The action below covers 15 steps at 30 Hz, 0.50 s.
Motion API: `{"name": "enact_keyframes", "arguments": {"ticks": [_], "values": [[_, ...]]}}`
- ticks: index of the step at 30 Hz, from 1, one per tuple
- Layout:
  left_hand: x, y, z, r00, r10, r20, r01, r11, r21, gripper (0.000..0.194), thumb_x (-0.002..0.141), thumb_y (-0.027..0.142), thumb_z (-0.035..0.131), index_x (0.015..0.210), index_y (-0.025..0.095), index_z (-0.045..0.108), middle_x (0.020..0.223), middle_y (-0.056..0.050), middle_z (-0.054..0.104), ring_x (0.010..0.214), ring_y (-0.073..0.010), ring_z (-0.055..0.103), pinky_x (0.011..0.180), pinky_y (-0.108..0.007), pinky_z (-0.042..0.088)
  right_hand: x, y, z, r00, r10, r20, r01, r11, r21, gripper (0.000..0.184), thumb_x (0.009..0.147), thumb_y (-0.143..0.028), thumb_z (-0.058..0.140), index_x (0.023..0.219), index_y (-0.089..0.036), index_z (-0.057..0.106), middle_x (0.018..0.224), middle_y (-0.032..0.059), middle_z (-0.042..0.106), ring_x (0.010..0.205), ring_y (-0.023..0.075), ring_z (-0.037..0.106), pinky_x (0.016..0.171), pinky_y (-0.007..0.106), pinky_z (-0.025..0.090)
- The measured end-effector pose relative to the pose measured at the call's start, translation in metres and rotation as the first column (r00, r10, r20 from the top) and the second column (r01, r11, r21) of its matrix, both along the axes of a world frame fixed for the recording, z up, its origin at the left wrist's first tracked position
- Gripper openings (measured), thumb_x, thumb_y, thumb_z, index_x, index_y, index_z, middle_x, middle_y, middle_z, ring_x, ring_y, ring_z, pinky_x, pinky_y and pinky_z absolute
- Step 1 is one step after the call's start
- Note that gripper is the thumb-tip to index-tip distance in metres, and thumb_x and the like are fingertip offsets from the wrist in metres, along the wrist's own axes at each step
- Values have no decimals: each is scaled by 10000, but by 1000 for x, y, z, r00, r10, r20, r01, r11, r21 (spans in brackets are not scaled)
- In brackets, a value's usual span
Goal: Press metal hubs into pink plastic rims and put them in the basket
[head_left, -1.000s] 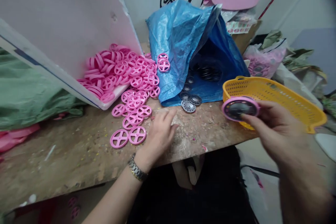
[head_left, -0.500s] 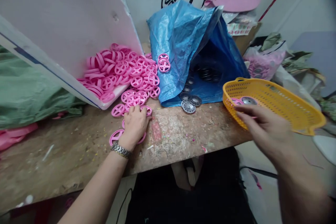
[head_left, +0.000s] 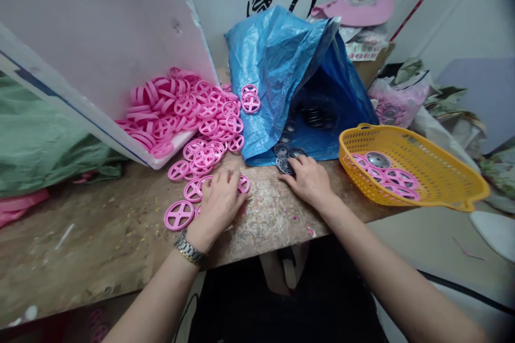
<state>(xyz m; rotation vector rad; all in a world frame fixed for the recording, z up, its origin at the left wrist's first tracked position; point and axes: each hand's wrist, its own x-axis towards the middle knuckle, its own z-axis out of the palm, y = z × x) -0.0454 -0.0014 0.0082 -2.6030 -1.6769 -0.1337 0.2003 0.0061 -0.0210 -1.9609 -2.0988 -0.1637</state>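
My left hand (head_left: 219, 201), with a metal watch on the wrist, is closed over a pink spoked plastic wheel (head_left: 243, 184) on the table; the fingers hide part of it. Other pink wheels (head_left: 179, 215) lie flat around that hand. My right hand (head_left: 310, 181) has its thumb and fingers round the edge of a grey wheel disc (head_left: 285, 166) at the mouth of the blue plastic bag (head_left: 265, 64). More dark discs (head_left: 317, 116) are inside the bag. Pink wheels, one with a grey disc (head_left: 378, 159), lie in the yellow basket (head_left: 442, 171).
A white foam box (head_left: 120, 21) lies tipped at the left, with a heap of pink wheels (head_left: 161, 104) spilling out. Green cloth (head_left: 48, 139) is beside it. A pink visor (head_left: 358, 9) and a clear bag of pink parts (head_left: 396, 99) are at the back right.
My right hand has gone left from the yellow basket to the grey discs by the blue bag. My left hand has shifted slightly right and drawn a pink wheel along with it.
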Motion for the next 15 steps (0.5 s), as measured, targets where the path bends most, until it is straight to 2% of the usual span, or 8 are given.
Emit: {"name": "enact_keyframes", "arguments": {"ticks": [3,7,10,13,15], "values": [[3,-1,-4,1000,-10,-8,10,1000,8,508,920,423,595,1339,150,504,1272,-172,594,1151,-349,530,962,-508,382,-2,5,-2,1000,-4,27,4,1000,4,395,910,-507,581,1119,-180,658,1135,154,658,1018,310,567,759,374,435],[5,0,-11,1000,-17,24,16,1000,16,461,942,405,554,1317,140,514,1200,-171,619,1137,-337,543,1009,-533,338,1,4,0,1000,22,21,-23,999,42,288,966,-382,501,1050,-177,685,1074,143,687,1004,292,568,766,362,413],[6,0,-15,998,-40,55,39,999,24,453,948,416,540,1321,162,501,1202,-155,612,1151,-321,539,1038,-536,320,6,2,4,999,28,-19,-27,996,84,295,989,-296,430,1014,-172,697,1027,134,713,967,278,588,783,359,405],[9,0,-18,996,-57,72,55,998,32,538,904,458,608,1334,159,487,1220,-162,603,1158,-338,531,1051,-554,318,11,-2,8,987,20,-162,2,991,136,275,975,-277,443,985,-177,698,985,129,726,928,269,613,786,353,413],[11,2,-20,995,-65,81,62,997,42,580,886,447,638,1348,137,473,1216,-170,605,1154,-345,532,1058,-552,323,12,-4,10,933,16,-359,40,988,147,234,953,-297,480,955,-196,692,942,101,728,876,252,629,760,342,422]]}}
